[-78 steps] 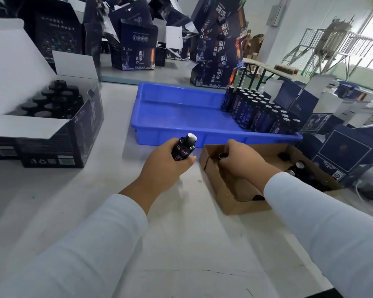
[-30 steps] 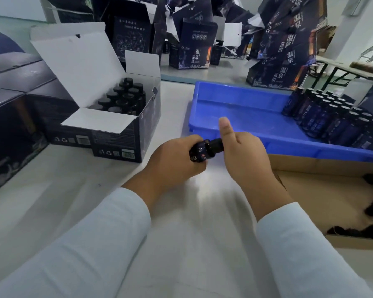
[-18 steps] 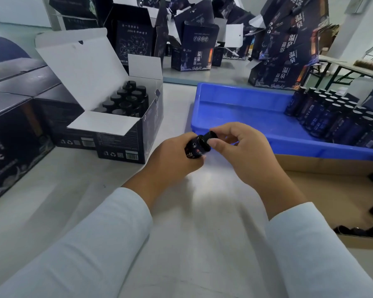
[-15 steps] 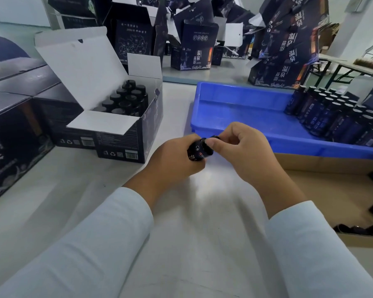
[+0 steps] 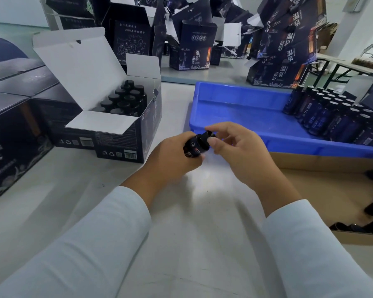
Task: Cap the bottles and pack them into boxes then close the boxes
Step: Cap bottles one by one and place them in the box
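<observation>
On the white table [image 5: 52, 211] the open dark box [image 5: 125, 134] stands at my left, nearly full of capped bottles, its lid flap up. The blue tray [image 5: 241, 112] ahead holds rows of uncapped bottles [image 5: 332, 117] at its right end. Between them, above the table, my left hand [image 5: 170, 155] grips a small dark bottle [image 5: 196, 146], tilted toward my right. My right hand [image 5: 239, 151] pinches its black cap [image 5: 207, 135] between thumb and forefinger, the other fingers loosely curled. I judge I'm mid-capping; next the cap needs twisting tight, then the bottle goes upright into a free slot in the box.
</observation>
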